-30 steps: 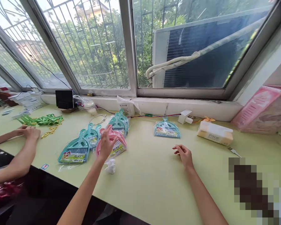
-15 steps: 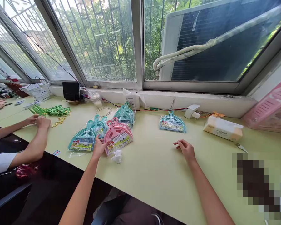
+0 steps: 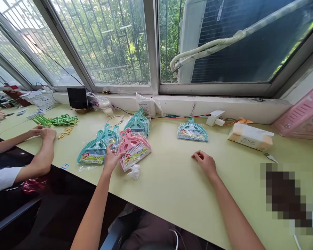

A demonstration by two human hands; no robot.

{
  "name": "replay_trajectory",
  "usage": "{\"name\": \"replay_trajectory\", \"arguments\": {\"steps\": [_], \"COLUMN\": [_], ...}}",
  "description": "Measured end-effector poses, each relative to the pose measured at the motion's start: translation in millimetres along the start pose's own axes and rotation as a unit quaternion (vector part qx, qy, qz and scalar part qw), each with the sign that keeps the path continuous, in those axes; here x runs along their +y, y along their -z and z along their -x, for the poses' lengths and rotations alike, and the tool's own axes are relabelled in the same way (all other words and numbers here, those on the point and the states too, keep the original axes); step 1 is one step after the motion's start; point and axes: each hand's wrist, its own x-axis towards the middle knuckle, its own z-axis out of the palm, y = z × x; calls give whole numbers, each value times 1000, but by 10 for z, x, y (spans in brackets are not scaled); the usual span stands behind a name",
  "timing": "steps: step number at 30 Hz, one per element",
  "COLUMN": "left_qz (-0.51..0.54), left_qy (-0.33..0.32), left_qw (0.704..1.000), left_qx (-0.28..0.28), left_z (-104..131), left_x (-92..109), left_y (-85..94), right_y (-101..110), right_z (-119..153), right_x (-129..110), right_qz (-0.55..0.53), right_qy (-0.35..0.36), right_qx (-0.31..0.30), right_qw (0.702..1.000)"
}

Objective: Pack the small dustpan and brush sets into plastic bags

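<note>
Film-wrapped teal plastic dustpan-and-brush set [image 3: 94,151]: lies near the front edge of the pale-green table [image 3: 169,180]. Left hand [image 3: 112,160]: spreads thumb and fingers wide, clasps nothing; thumb overlaps the next set's left edge, contact uncertain. Film-wrapped pink plastic dustpan-and-brush set [image 3: 134,149]: lies beside the teal one, angled; open tabletop extends rightward. Right hand [image 3: 205,164]: curls its fingers in, nothing visible held, well apart from both sets.

Pink dustpan-and-brush pack [image 3: 134,148], clear-wrapped, slantwise, face up on the pale green table [image 3: 164,184]
</note>
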Motion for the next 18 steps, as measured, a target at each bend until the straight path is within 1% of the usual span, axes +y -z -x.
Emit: {"name": "replay_trajectory", "arguments": {"steps": [2, 4, 6, 9, 11, 13, 14, 16, 18], "left_qz": [-46, -59, -62, -52, -26, 22, 52, 122, 205], "left_qy": [-38, -71, -117, -206, -249, -280, -289, -298, -288], "left_qw": [998, 994, 986, 965, 953, 944, 941, 935, 929], "left_qx": [28, 60, 106, 153, 168, 173, 168, 148, 105], "left_z": [90, 167, 208, 210, 207, 230, 254, 325, 417], "left_x": [111, 262, 442, 761, 1000, 1246, 1364, 1576, 1739], "left_y": [34, 45, 22, -73, -168, -295, -376, -586, -864], "right_y": [6, 12, 18, 19, 10, -5, -13, -22, -17], "right_z": [5, 9, 13, 15, 12, 8, 7, 11, 27], "right_x": [-19, -33, -40, -35, -24, -15, -14, -21, -41], "right_qz": [4, 4, 1, -1, -5, -22, -30, -22, 29], "right_qy": [-2, -4, -8, -15, -13, 11, 36, 114, 204], "right_qx": [-2, -2, -6, -12, -15, -6, 12, 82, 176], "right_qw": [1000, 1000, 1000, 1000, 1000, 1000, 999, 990, 963]}}
